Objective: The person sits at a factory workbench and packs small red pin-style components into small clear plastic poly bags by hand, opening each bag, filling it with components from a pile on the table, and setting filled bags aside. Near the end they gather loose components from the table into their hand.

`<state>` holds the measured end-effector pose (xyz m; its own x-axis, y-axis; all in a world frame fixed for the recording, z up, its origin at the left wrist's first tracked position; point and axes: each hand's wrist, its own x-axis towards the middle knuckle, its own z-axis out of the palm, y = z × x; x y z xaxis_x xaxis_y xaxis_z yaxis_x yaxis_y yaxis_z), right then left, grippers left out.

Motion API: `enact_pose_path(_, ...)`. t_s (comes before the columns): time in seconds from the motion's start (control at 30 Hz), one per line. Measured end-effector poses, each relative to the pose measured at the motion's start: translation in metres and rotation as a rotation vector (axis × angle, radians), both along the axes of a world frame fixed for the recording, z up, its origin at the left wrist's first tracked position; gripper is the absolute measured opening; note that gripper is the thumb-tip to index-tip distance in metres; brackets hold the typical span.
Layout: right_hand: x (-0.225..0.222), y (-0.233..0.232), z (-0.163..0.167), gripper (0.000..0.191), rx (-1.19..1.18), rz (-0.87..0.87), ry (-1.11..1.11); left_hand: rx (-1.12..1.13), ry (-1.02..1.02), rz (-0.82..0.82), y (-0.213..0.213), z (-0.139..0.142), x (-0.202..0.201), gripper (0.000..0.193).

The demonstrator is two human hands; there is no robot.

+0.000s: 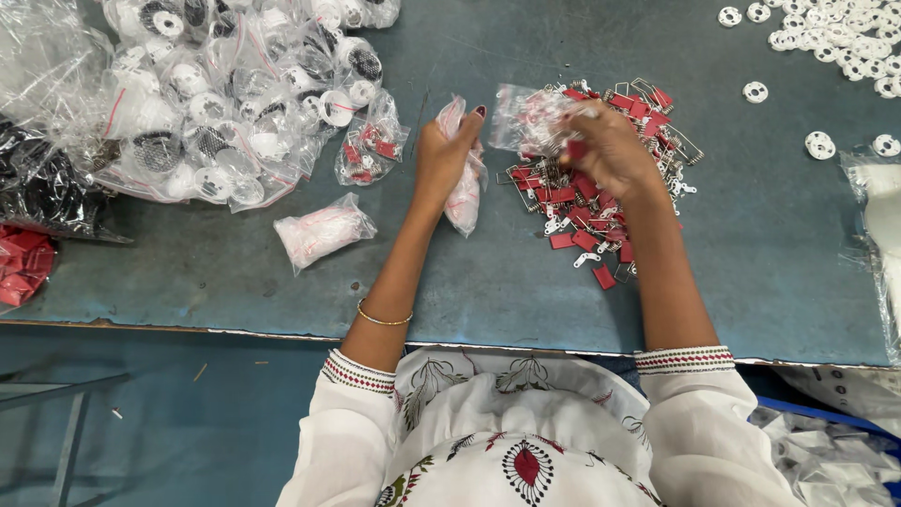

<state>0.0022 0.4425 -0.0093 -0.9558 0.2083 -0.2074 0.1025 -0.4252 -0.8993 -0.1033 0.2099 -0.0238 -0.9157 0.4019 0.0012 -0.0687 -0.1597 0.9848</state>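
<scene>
Right hand (610, 145) blurred, fingers lost among the red clips (587, 211); whatever sat between them not told. Clear bag (526, 117) beside it smeared too. Left hand (446, 150) wrapped round a small plastic bag (465, 192), contents too faint to make out. Heap of packed bags (225, 103) cut off at the top and left edges. White rings (835, 38) cropped at the top right corner. Red pieces (21, 263) sliced by the left edge. Head and shoulders out of frame.
</scene>
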Motion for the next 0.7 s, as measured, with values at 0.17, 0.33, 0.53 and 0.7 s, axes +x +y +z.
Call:
enact_pose_path(0.17, 0.004, 0.030, 0.004, 0.014, 0.259, -0.145, 0.144, -0.056, 0.029, -0.037, -0.001, -0.001, -0.001, 0.035)
enact_pose_path(0.33, 0.012, 0.047, 0.007, 0.023, 0.380, -0.221, 0.087, -0.072, 0.035, -0.022, -0.001, -0.004, -0.002, 0.038)
enact_pose_path(0.53, 0.017, 0.049, 0.011, 0.028, 0.642, -0.341, 0.105, -0.100, 0.052, -0.021, -0.001, -0.004, -0.002, 0.038)
enact_pose_path(0.7, 0.022, 0.038, 0.015, 0.028, 1.172, -0.517, 0.098, -0.109, 0.047, -0.036, 0.000, -0.003, -0.002, 0.039)
